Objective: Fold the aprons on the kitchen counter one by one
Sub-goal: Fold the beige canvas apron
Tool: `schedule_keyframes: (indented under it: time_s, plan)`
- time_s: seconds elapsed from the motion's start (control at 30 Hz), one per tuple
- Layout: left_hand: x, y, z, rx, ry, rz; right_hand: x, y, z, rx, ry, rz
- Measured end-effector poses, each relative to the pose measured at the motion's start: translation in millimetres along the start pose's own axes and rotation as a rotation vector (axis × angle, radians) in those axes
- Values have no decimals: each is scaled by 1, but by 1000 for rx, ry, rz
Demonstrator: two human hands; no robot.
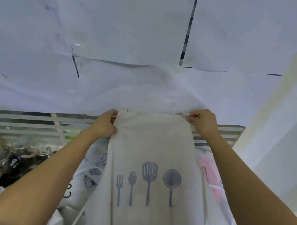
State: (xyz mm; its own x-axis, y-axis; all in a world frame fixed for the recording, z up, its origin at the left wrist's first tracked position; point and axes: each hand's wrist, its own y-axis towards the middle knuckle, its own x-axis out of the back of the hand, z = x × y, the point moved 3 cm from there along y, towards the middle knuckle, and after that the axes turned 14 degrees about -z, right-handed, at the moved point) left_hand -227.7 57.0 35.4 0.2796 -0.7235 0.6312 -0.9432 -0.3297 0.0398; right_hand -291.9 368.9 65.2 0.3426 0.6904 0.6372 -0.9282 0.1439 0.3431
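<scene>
Lower end of apron (157, 149) off-frame

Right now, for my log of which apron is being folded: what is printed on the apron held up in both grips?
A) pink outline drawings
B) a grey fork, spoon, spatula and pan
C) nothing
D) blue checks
B: the beige apron, pinched at its top corners by the left grip and the right grip, bears a grey utensil print of a fork, spoon, slotted spatula and pan in a row.

White paper sheets (120, 18) cover the striped wall (3, 120).
</scene>
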Motion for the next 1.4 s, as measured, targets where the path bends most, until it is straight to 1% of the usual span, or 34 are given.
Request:
schedule_keyframes:
  time_s: [0.07, 0.13, 0.2, 0.33, 0.4, 0.47, 0.57, 0.63, 0.7, 0.77, 0.87, 0.97, 1.03, 1.17, 1.2, 1.27, 1.37, 1.4]
  plan:
    - [-18, 12, 25, 65, 38, -68, -22, 7, -14, -18, -30, -33]
    - [-32, 13, 46, 109, 44, -133, -34, 5, -22, -36, 2, -85]
    - [-48, 10, 62, 141, 70, -168, -46, 0, -29, -101, 99, -58]
    - [-63, -8, 89, 220, 77, -159, -66, -26, -47, -203, 181, -37]
    - [-62, -22, 101, 248, 67, -174, -77, -50, -54, -224, 193, 40]
    - [-58, -42, 111, 259, 77, -124, -86, -82, -61, -222, 175, 136]
    - [-57, -79, 135, 329, 276, 87, -90, -146, -72, -177, 65, 257]
    - [-58, -105, 149, 358, 346, 218, -96, -190, -84, -76, 3, 345]
    - [-57, -124, 160, 393, 325, 254, -102, -224, -98, -50, -25, 443]
    - [-54, -134, 171, 404, 338, 264, -104, -245, -106, -4, -72, 497]
    - [-52, -145, 181, 444, 312, 251, -104, -257, -111, 42, -136, 502]
    - [-52, -162, 192, 420, 420, 285, -107, -264, -112, 94, -234, 513]
    - [-58, -176, 198, 413, 466, 249, -108, -270, -112, 91, -306, 525]
    - [-67, -196, 196, 435, 350, -30, -114, -287, -110, 98, -388, 546]
    - [-67, -198, 193, 435, 334, -69, -116, -293, -110, 103, -410, 559]
    - [-65, -195, 189, 422, 317, -81, -118, -297, -112, 92, -440, 578]
    - [-42, -178, 184, 400, 348, -19, -120, -294, -114, 75, -441, 583]
    - [-28, -170, 185, 429, 352, -12, -121, -292, -114, 64, -430, 590]
